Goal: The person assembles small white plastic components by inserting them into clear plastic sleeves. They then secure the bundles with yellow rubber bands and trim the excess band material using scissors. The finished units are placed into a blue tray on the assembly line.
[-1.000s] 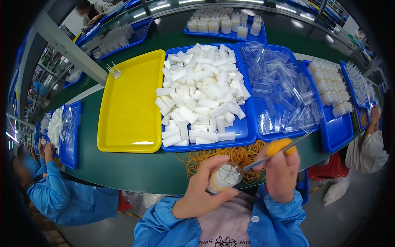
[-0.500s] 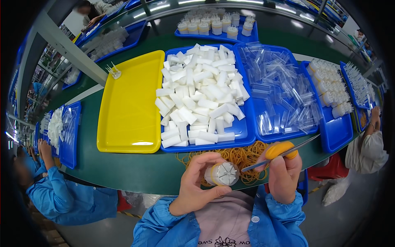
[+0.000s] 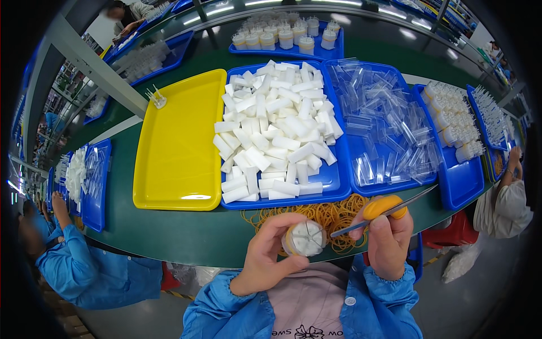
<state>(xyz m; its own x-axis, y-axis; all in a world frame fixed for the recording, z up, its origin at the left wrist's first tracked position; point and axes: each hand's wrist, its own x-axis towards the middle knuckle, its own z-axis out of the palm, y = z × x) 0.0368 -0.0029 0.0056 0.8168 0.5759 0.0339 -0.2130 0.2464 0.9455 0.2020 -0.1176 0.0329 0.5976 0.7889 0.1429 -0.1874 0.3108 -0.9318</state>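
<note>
The white segmented cylinder (image 3: pixel 307 239) is held at the near edge of the tabletop (image 3: pixel 169 237), clasped by the fingers of the left hand (image 3: pixel 268 257). A slim metal tool (image 3: pixel 350 228) is pinched in the right hand (image 3: pixel 389 240), its tip apart from the cylinder. An adjusting step appears in hand; steady tip alignment is called for.

hands (image 3: pixel 265 255) | left: white cylinder (image 3: pixel 307 238) | right: yellow-handled tool (image 3: pixel 376 207) | beyond: rubber bands (image 3: pixel 337 216), table (image 3: pixel 169 231)
</note>
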